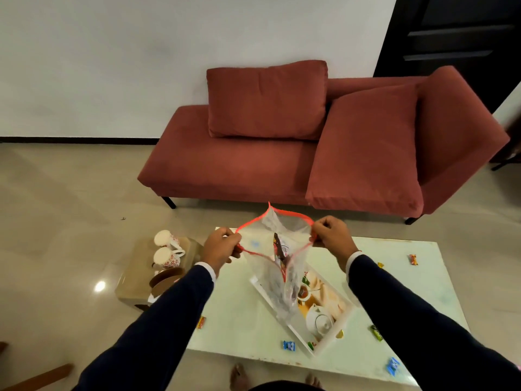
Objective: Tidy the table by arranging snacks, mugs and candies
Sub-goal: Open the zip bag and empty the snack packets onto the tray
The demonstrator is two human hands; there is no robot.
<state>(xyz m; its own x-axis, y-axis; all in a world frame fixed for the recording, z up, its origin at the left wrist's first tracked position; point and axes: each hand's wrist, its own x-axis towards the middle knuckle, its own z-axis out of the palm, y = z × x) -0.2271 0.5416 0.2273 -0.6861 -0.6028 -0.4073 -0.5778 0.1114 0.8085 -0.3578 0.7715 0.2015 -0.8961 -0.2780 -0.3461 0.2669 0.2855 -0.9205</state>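
Dark sleeves outstretched, left hand point(222, 245) and right hand point(329, 235) pinching clear bag point(270, 275) mouth apart

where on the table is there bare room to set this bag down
Bare glass lies right of the tray, between it and the edge candies, and at the near left corner of the table. The middle is crowded: the tray sits under the bag.

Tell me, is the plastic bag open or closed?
Open. Both hands, left hand and right hand, pull the clear bag's red rim apart into a wide loop.
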